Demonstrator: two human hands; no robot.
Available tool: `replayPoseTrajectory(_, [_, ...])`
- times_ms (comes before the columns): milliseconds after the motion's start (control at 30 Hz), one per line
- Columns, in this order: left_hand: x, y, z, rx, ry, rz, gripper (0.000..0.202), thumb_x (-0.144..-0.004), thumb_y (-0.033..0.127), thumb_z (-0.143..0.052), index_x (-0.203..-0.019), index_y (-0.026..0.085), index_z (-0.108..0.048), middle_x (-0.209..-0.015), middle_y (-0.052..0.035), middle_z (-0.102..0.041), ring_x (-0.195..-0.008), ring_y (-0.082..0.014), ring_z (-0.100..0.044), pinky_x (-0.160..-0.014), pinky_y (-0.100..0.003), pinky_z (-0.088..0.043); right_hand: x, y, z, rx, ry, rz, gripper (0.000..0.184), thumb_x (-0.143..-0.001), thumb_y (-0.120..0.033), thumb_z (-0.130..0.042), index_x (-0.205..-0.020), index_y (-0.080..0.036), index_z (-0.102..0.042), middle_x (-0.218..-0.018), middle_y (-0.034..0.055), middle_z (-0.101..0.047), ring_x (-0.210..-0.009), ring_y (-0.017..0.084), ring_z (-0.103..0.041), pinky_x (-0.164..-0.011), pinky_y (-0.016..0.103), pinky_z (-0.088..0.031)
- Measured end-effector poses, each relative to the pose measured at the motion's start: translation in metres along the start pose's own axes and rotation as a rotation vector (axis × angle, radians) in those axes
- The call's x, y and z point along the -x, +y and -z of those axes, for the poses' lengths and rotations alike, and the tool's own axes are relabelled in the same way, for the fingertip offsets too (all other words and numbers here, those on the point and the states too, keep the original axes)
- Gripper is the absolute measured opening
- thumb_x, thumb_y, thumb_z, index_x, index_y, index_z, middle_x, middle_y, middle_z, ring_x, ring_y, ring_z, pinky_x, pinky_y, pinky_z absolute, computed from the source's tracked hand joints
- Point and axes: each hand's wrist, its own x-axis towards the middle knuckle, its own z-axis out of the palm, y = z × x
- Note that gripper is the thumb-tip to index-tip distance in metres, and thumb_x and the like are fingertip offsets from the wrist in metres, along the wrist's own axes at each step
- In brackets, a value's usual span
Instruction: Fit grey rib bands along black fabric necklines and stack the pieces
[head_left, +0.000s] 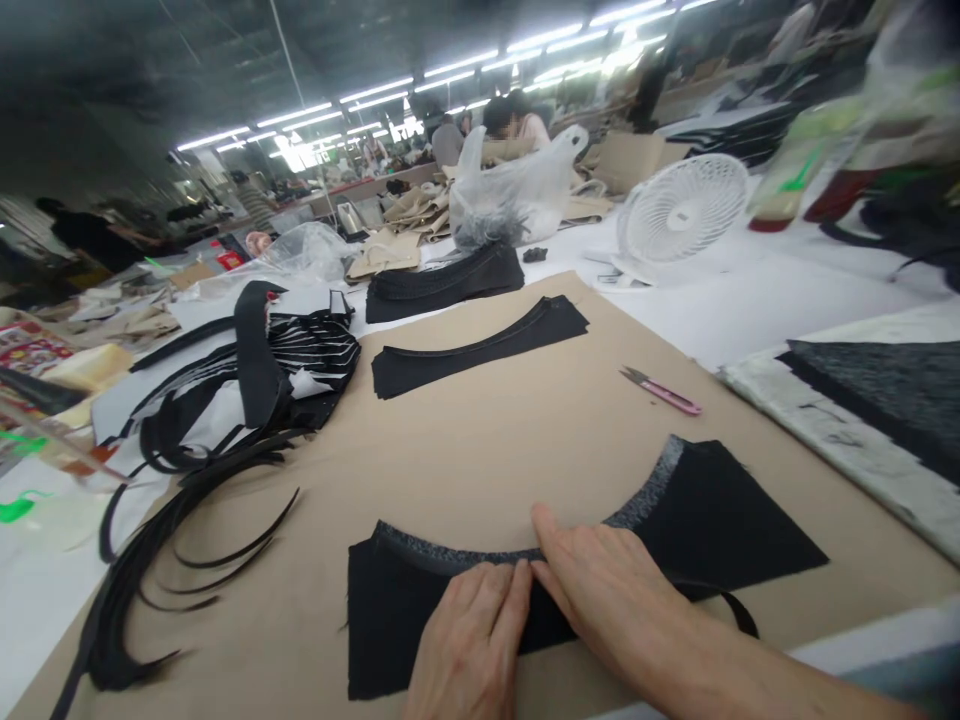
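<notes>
A black fabric piece with a concave upper edge lies flat before me on the brown board. Along that curve runs a speckled grey strip, folded over the black cloth. My left hand is closed, its fingertips pinching the fabric at the middle of the curve. Right beside it, my right hand grips the same edge, with the index finger reaching just past it. Both hands hide the strip's middle. A thin black strip shows from under my right forearm.
Farther up the brown board lie another curved black piece and pink thread snips. Black strips lie at left by a heap of black pieces. A white fan stands at back right. Co-workers appear in the distance.
</notes>
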Motion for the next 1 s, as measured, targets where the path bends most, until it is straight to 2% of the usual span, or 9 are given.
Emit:
replayPoseTrajectory(100, [0.006, -0.001, -0.014, -0.084, 0.034, -0.037, 0.04, -0.095, 0.012, -0.032, -0.128, 0.006, -0.053, -0.108, -0.0097, -0.066, -0.098, -0.0186, -0.059, -0.085, -0.028, -0.05, 0.004, 0.009, 0.019, 0.023, -0.082, -0.032, 0.015, -0.09, -0.031, -0.055, -0.098, -0.019, -0.058, -0.074, 0.0069, -0.068, -0.069, 0.024, -0.066, -0.057, 0.028, -0.036])
replayPoseTrajectory(233, [0.01, 0.001, -0.019, -0.135, 0.093, 0.0, 0.04, -0.097, 0.013, -0.032, -0.129, 0.016, -0.057, -0.106, -0.0048, -0.066, -0.094, -0.0164, -0.059, -0.084, -0.027, -0.047, 0.009, 0.044, 0.048, -0.071, -0.17, -0.065, 0.026, -0.092, -0.043, -0.053, -0.08, -0.021, -0.06, -0.072, 0.0058, -0.068, -0.07, 0.026, -0.066, -0.056, 0.029, -0.031])
replayPoseTrajectory(333, [0.009, 0.01, -0.018, -0.153, 0.117, 0.063, 0.041, -0.099, 0.016, -0.032, -0.129, 0.024, -0.057, -0.105, -0.0029, -0.066, -0.095, -0.017, -0.058, -0.085, -0.029, -0.045, 0.008, 0.074, 0.06, -0.167, -0.268, -0.056, 0.023, -0.089, -0.036, -0.055, -0.072, -0.022, -0.059, -0.07, 0.0029, -0.066, -0.069, 0.023, -0.063, -0.056, 0.028, -0.028])
replayPoseTrajectory(433, [0.007, 0.017, -0.02, -0.153, 0.152, 0.137, 0.04, -0.1, 0.019, -0.033, -0.128, 0.028, -0.059, -0.104, -0.0021, -0.067, -0.096, -0.0174, -0.058, -0.087, -0.03, -0.043, 0.004, 0.091, 0.062, -0.218, -0.284, -0.061, 0.017, -0.085, -0.03, -0.059, -0.07, -0.023, -0.059, -0.068, 0.0003, -0.065, -0.069, 0.021, -0.061, -0.057, 0.028, -0.027])
replayPoseTrajectory(633, [0.005, 0.02, -0.022, -0.159, 0.178, 0.162, 0.04, -0.1, 0.019, -0.032, -0.123, 0.029, -0.062, -0.102, -0.0025, -0.067, -0.095, -0.0165, -0.059, -0.088, -0.03, -0.041, -0.002, 0.093, 0.062, -0.147, -0.248, 0.004, 0.014, -0.086, -0.025, -0.058, -0.072, -0.022, -0.059, -0.069, 0.0006, -0.066, -0.067, 0.021, -0.062, -0.056, 0.027, -0.026])
replayPoseTrajectory(867, [0.005, 0.019, -0.021, -0.219, 0.122, 0.119, 0.04, -0.098, 0.014, -0.035, -0.123, 0.028, -0.062, -0.101, -0.0035, -0.068, -0.093, -0.0173, -0.06, -0.086, -0.032, -0.04, -0.002, 0.093, 0.053, -0.106, -0.196, 0.043, 0.017, -0.087, -0.024, -0.059, -0.07, -0.021, -0.058, -0.068, 0.0012, -0.066, -0.066, 0.021, -0.064, -0.054, 0.028, -0.027])
replayPoseTrajectory(1000, [0.006, 0.019, -0.02, -0.22, 0.117, 0.131, 0.038, -0.098, 0.017, -0.036, -0.121, 0.029, -0.063, -0.099, -0.0032, -0.067, -0.091, -0.0173, -0.061, -0.083, -0.032, -0.041, 0.0, 0.093, 0.047, -0.081, -0.183, 0.059, 0.015, -0.088, -0.022, -0.059, -0.073, -0.02, -0.058, -0.07, 0.0019, -0.067, -0.066, 0.021, -0.065, -0.053, 0.028, -0.027])
